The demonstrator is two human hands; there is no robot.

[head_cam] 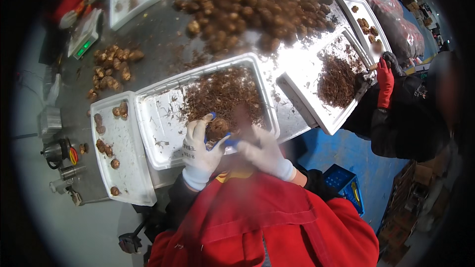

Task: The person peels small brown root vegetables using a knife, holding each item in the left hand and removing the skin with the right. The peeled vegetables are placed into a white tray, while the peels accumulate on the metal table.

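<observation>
My left hand [200, 154], in a white knit glove with blue fingertips, grips a brown, rough-skinned taro corm [217, 129]. The corm is held above the near side of a white foam tray [159, 126], where a thick layer of brown root fibres and peelings [222, 91] lies. Close by on the right is my right hand [265, 152], gloved the same way and blurred. Blue shows at its fingers near the corm; whether it grips anything is not clear.
At left, a foam tray [128, 178] holds several corms, with a loose corm pile [111, 65] behind. A large corm heap [252, 7] covers the table's far side. A digital scale [85, 35] stands far left. At right, a co-worker's red-gloved hand [385, 81] is beside another peelings tray [300, 100].
</observation>
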